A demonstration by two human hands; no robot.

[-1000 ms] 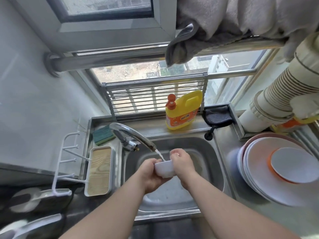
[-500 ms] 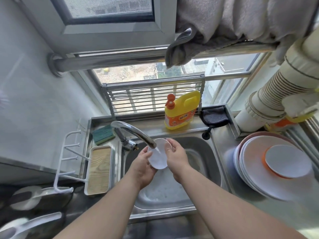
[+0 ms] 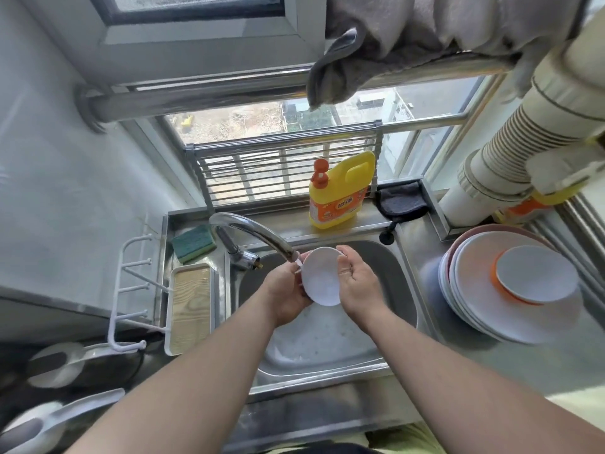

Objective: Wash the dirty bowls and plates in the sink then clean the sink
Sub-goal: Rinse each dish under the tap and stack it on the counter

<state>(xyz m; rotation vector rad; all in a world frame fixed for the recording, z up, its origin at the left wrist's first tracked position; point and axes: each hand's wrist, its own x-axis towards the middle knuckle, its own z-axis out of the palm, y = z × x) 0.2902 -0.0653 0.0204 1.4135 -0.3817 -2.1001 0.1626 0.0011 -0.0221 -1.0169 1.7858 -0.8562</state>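
Note:
A small white bowl (image 3: 320, 278) is tilted on edge over the steel sink (image 3: 402, 290), its inside facing me, under the running faucet (image 3: 252, 234). My left hand (image 3: 286, 290) grips its left rim from behind. My right hand (image 3: 355, 280) holds the right rim, fingers curled round the edge. Water from the spout hits the bowl's upper left. The sink floor below shows white suds. A stack of washed plates with an orange-rimmed bowl (image 3: 510, 290) sits on the counter to the right.
A yellow detergent bottle (image 3: 340, 191) and a dark cloth (image 3: 401, 201) stand on the ledge behind the sink. A green sponge (image 3: 193, 242) and a wooden-lined tray (image 3: 191, 309) lie left of the faucet. A white hook rack (image 3: 131, 290) is farther left.
The bowl went from held level under the stream to tilted up on edge, its inside now facing me. Both hands shifted slightly up and back with it.

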